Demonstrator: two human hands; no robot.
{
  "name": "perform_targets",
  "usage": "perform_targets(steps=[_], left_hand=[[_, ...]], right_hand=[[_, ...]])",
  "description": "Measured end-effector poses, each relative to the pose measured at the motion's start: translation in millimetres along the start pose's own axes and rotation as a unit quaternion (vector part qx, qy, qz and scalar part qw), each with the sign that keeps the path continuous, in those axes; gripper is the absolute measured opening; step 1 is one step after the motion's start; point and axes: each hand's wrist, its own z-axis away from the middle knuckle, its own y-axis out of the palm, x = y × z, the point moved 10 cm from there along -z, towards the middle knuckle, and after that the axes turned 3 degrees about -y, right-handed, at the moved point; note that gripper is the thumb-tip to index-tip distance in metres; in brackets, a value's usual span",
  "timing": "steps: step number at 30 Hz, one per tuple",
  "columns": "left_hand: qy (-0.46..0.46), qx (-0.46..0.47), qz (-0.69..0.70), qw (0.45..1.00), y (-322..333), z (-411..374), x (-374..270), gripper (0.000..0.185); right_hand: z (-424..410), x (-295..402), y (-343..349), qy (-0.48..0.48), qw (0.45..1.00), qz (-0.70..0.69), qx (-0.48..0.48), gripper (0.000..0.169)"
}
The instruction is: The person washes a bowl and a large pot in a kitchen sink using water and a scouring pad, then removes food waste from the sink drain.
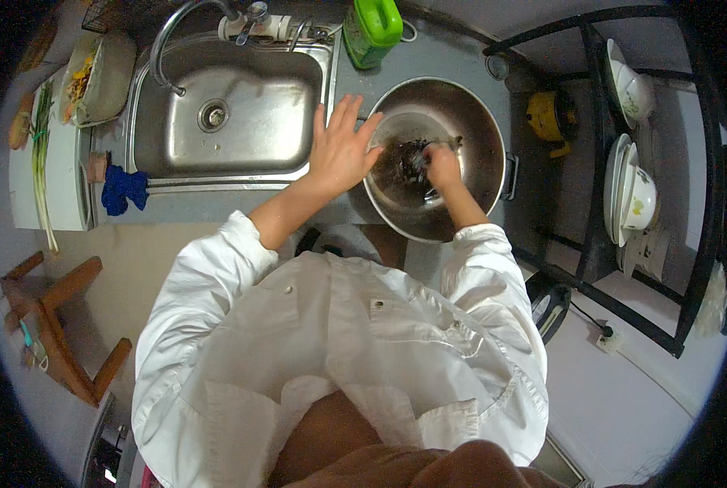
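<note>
A wide two-handled steel pot (488, 177) stands on the counter to the right of the sink, with shallow liquid in its bottom. My right hand (444, 166) reaches down into it, fingers bent at a dark, wet clump (409, 161). Whether the fingers grip part of that clump is hidden, and its kind is unclear. A small brownish piece (458, 141) shows just beyond this hand. My left hand (342, 149), fingers spread and holding nothing, hovers between the sink and the pot, its thumb close to the pot's rim.
Left is a stainless-steel sink (260, 131) beneath a curved faucet (162, 46). A green plastic jug (372, 33) stands behind the pot. Spring onions (41, 158), a blue cloth (124, 190) and a lined scrap bin (104, 79) are farther left. A black rack (592, 122) holds dishes (638, 198) at right.
</note>
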Motion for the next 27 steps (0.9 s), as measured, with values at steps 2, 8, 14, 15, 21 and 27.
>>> perform_targets(steps=[2, 8, 14, 15, 21, 27], left_hand=[[-0.003, 0.019, 0.034, 0.999, 6, 1, 4, 0.05], [0.015, 0.035, 0.086, 0.996, 9, 0, 3, 0.044], [0.014, 0.019, 0.08, 0.997, 8, 0, 7, 0.044], [0.011, 0.017, 0.081, 0.996, 9, 2, 10, 0.044], [0.023, 0.034, 0.087, 0.995, 10, 0, 7, 0.045], [0.029, 0.021, 0.086, 0.996, 12, 2, 8, 0.045]], right_hand=[[28, 53, 22, -0.116, 0.991, -0.022, 0.068, 0.027], [-41, 3, -16, 0.008, 0.998, -0.056, -0.04, 0.027], [25, 66, 38, -0.144, 0.978, -0.008, 0.148, 0.035], [31, 78, 21, -0.106, 0.978, -0.076, 0.161, 0.034], [-55, 1, -35, 0.016, 0.994, -0.018, -0.104, 0.026], [6, 58, 10, -0.111, 0.989, -0.077, 0.064, 0.027]])
